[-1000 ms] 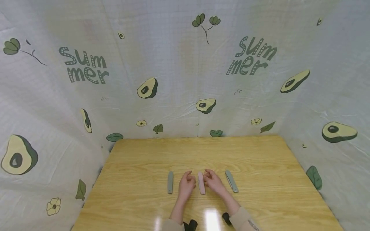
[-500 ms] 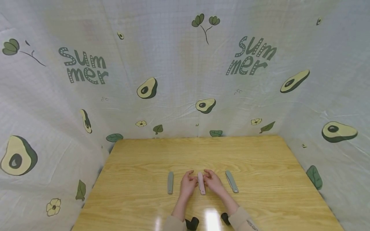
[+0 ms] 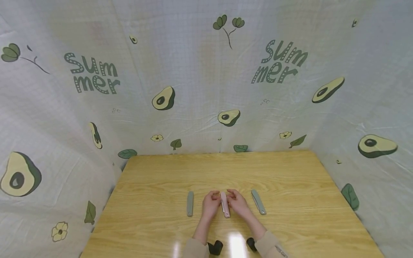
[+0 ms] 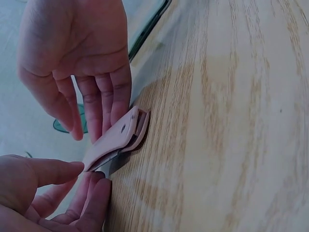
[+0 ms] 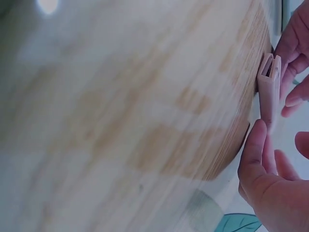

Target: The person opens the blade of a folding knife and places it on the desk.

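A pink folding knife (image 3: 226, 208) lies lengthwise at the front middle of the table, between both hands. Its slotted handle and a thin strip of blade show in the left wrist view. My left hand (image 3: 211, 208) pinches at the far end of the knife (image 4: 116, 133), its fingertips close to the blade edge. From the other side, my right hand (image 3: 238, 203) touches the knife (image 5: 269, 92) with extended fingers. Its thumb stands apart from the handle in the right wrist view.
A grey-green folding knife (image 3: 190, 203) lies left of the hands, and a second grey-green folding knife (image 3: 259, 201) lies slanted to the right. The wooden table (image 3: 155, 172) is enclosed by white cloth (image 3: 193, 71) printed with avocados and leaves.
My left hand has moved right and slightly forward, reaching the pink folding knife, which now shows more of its blade side. The right hand has barely moved.
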`<state>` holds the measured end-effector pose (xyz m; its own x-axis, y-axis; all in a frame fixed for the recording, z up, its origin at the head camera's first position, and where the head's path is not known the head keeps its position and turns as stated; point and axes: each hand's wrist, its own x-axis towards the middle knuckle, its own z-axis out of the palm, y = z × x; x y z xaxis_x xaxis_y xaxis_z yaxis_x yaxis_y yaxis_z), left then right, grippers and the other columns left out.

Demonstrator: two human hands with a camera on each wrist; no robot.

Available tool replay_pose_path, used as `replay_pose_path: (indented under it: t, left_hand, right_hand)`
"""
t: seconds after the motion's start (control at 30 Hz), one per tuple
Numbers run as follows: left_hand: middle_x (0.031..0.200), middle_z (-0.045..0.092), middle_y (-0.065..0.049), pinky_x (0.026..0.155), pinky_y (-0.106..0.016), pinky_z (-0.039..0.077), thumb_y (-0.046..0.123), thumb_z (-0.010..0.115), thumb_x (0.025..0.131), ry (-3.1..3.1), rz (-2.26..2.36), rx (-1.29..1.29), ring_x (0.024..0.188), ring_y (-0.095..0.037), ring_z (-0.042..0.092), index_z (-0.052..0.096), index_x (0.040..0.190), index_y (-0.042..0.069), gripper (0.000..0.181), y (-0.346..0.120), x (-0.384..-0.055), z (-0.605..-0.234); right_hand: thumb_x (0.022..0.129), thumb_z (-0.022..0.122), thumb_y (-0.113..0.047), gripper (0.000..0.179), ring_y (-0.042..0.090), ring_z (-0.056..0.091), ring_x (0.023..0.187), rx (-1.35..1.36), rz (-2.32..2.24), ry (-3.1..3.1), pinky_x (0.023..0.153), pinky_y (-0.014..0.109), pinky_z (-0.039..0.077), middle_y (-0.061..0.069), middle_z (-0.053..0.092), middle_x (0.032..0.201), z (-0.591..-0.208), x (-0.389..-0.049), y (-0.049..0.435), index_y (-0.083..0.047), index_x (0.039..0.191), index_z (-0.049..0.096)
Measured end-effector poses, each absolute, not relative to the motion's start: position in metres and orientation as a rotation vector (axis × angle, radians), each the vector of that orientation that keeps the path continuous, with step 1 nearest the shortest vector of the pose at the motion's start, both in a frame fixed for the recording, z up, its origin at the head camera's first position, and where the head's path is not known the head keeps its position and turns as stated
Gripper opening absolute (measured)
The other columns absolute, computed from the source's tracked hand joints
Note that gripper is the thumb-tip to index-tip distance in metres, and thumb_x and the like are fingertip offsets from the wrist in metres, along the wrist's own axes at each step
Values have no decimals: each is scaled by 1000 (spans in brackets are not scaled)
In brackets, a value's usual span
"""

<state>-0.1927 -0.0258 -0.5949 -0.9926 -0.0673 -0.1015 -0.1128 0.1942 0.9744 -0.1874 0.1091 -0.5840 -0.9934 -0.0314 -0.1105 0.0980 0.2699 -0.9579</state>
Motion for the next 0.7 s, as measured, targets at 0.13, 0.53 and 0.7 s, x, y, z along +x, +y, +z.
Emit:
replay_pose_path:
  t: [0.13,0.53,0.7]
  left_hand:
    - [85,70,-20,65,-28,60,-6,66,81,2374,2013,-168,74,-21,67,64,108,-12,28,-27,-192,-596]
    - [88,69,-15,67,-31,63,-8,67,83,2244,2031,-184,78,-17,65,65,109,-16,27,-26,-190,-593]
    - [88,67,-13,70,-33,63,-8,68,83,2248,2020,-164,78,-17,64,67,110,-12,27,-26,-189,-587]
  right_hand:
    - [95,53,2,34,34,63,96,72,-1879,2389,76,36,60,25,62,105,-583,-186,108,15,126,51]
    - [87,60,6,31,31,63,95,92,-1917,2389,78,37,59,22,64,102,-581,-181,109,13,117,59]
    - [86,62,5,34,29,63,94,69,-1871,2421,79,35,58,19,64,103,-580,-181,111,11,119,59]
